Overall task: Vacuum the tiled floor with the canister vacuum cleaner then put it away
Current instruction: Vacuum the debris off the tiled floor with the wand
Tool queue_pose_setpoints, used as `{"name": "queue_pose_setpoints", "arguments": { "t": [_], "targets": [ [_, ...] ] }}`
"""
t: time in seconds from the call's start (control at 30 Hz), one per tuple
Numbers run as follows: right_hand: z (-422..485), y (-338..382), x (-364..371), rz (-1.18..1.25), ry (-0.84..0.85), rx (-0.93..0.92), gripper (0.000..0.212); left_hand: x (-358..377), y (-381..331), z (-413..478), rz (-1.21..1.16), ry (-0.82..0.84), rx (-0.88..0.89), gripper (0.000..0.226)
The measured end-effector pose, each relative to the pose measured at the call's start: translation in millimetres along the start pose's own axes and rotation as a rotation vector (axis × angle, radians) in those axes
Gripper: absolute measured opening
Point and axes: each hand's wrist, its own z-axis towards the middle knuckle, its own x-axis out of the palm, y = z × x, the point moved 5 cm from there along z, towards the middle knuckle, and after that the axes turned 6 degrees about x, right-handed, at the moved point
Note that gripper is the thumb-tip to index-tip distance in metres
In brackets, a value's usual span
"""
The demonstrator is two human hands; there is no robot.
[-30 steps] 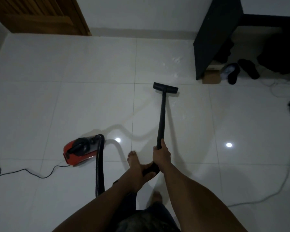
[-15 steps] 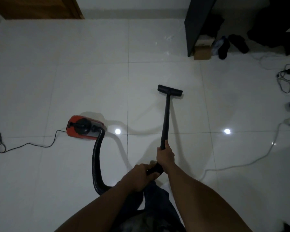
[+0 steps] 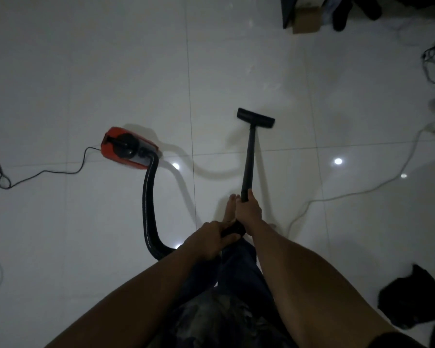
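Mid-sweep: the vacuuming is under way and putting away has not begun.

The glossy white tiled floor [image 3: 86,71] shows no sign of which parts are cleaned. The red-and-black canister vacuum cleaner [image 3: 128,148] sits on it to the left, its thin black power cord [image 3: 48,172] laid out. Its black ribbed hose [image 3: 148,209] curves to the long black wand [image 3: 248,162], whose flat black floor nozzle [image 3: 256,118] rests on a tile ahead. The right hand [image 3: 249,212] is wrapped round the wand, and the left hand [image 3: 209,237] clasps the handle end just behind it.
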Motion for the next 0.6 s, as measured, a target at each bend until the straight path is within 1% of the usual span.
{"name": "queue_pose_setpoints", "arguments": {
  "t": [0.1, 0.2, 0.23, 0.33, 0.43, 0.53, 0.6],
  "targets": [
    [8, -19, 13, 0.042, 0.031, -0.004, 0.061, 13, 16, 0, 0.072, -0.004, 0.003, 0.054],
    [36, -45, 32, 0.113, 0.087, 0.036, 0.062, 27, 33, 7, 0.104, 0.016, -0.028, 0.052],
    [29, -45, 31, 0.138, 0.1, 0.057, 0.061, 32, 39, 8, 0.116, 0.025, -0.042, 0.053],
    [13, -40, 27, 0.237, 0.152, 0.093, 0.054, 43, 57, 14, 0.178, 0.041, -0.088, 0.065],
    [22, -42, 31, 0.368, 0.207, 0.103, 0.052, 47, 73, 21, 0.131, 0.059, -0.125, 0.074],
    [32, -47, 40, 0.369, 0.192, 0.146, 0.05, 46, 78, 20, 0.078, 0.06, -0.131, 0.066],
    [32, -43, 40, 0.327, 0.157, 0.117, 0.049, 44, 77, 18, 0.068, 0.051, -0.129, 0.062]
  ]
}}
